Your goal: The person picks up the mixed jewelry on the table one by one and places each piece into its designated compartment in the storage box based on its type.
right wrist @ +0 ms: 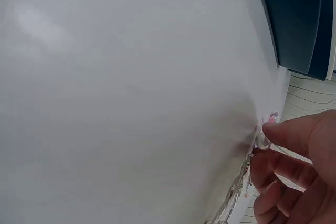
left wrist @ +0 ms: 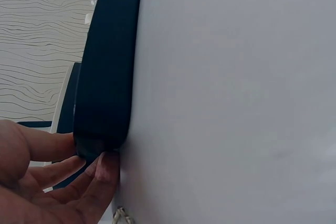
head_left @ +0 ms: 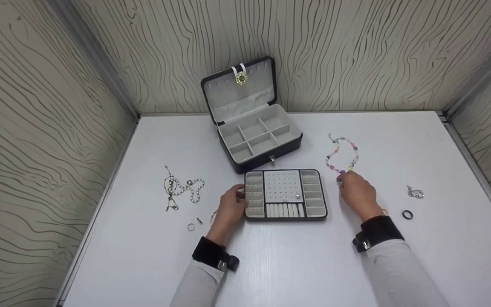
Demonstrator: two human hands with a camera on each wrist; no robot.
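My left hand (head_left: 230,207) grips the left edge of a jewelry tray (head_left: 263,187), its thumb and fingers around the dark side wall (left wrist: 107,66) in the left wrist view. A small silvery stud (head_left: 298,196) sits on the tray's perforated panel. To the tray's right, my right hand (head_left: 358,194) pinches a small shiny piece of jewelry (right wrist: 262,141) between thumb and forefinger; I cannot tell its kind. Just beyond those fingertips lies a pastel beaded necklace (head_left: 356,150), its near end overlapped by the hand.
Behind the tray stands an open jewelry box (head_left: 267,152) with several compartments. A pearl strand (head_left: 196,181), tangled chains (head_left: 171,194), a thin ring (head_left: 191,227) and a small dark piece (head_left: 199,221) lie left. A silver chain (head_left: 415,192) and a black ring (head_left: 407,214) lie right.
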